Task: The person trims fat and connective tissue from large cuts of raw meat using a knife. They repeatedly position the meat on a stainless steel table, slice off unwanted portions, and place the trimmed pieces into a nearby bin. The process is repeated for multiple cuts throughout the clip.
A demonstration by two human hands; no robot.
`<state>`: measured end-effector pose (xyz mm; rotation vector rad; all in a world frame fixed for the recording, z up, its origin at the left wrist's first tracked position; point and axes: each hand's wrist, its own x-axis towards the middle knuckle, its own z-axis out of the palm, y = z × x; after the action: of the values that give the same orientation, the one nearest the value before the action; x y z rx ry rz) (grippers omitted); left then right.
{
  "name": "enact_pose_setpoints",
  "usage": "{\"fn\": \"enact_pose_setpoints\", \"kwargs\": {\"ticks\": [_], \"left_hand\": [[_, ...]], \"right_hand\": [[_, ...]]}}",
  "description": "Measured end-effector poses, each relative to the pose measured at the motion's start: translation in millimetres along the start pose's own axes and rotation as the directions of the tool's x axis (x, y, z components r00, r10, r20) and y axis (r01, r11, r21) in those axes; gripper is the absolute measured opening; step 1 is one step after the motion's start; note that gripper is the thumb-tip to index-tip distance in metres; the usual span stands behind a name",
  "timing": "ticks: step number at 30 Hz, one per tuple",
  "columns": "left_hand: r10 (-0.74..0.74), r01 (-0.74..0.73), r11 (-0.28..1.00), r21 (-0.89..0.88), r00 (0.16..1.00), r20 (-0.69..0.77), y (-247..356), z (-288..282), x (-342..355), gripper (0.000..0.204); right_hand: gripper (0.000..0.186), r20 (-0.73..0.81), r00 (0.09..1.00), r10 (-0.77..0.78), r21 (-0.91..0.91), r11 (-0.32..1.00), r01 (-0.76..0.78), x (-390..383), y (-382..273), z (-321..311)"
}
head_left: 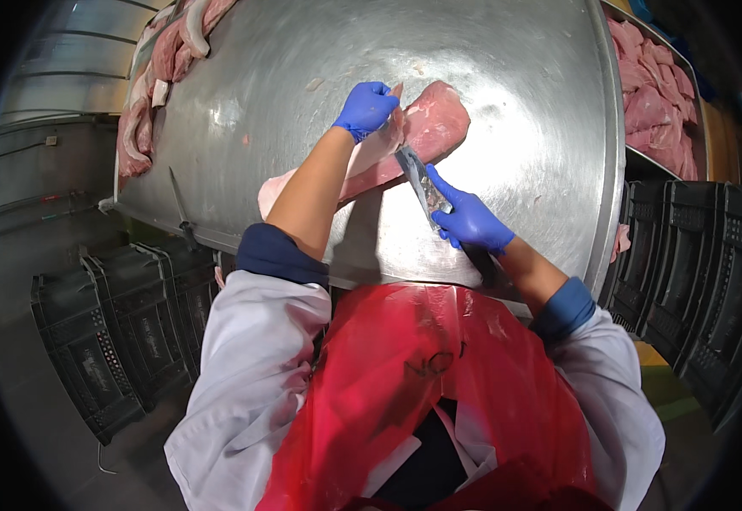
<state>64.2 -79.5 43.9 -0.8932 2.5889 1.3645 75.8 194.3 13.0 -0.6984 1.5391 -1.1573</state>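
Observation:
A long piece of pale pink raw meat (435, 124) lies slantwise on the steel table (277, 60), its far end up to the right. My left hand (366, 111), in a blue glove, is closed on a pale flap (378, 146) along the meat's upper left side and holds it raised. My right hand (476, 223), also gloved in blue, grips a knife (420, 180) with its thumb stretched along the top. The blade points up and left, and its tip meets the meat just below the lifted flap. My left forearm hides part of the near end.
Strips of meat (169, 55) lie along the table's left edge. A tray of meat pieces (656, 102) stands beyond the right edge. A thin pointed rod or blade (177, 194) lies at the lower left rim. Black crates stand at left (120, 332) and right (673, 255).

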Motion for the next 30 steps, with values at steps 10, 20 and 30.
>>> {"fn": "enact_pose_setpoints", "kwargs": {"ticks": [10,20,30], "left_hand": [[0.126,-0.103,0.979,-0.177,0.984,0.124,-32,-32,21,0.033],[0.197,-0.071,0.865,-0.497,0.959,0.206,-10,-62,0,0.015],[0.305,-0.106,0.763,-0.638,0.929,0.210,-9,-97,-22,0.010]], "right_hand": [[0.080,-0.100,0.995,-0.004,0.115,0.993,0.015,5,-5,60],[0.079,-0.183,0.982,0.041,0.074,0.997,-0.028,19,-19,113],[0.082,-0.243,0.968,-0.063,-0.038,0.998,0.055,41,-15,169]]}}
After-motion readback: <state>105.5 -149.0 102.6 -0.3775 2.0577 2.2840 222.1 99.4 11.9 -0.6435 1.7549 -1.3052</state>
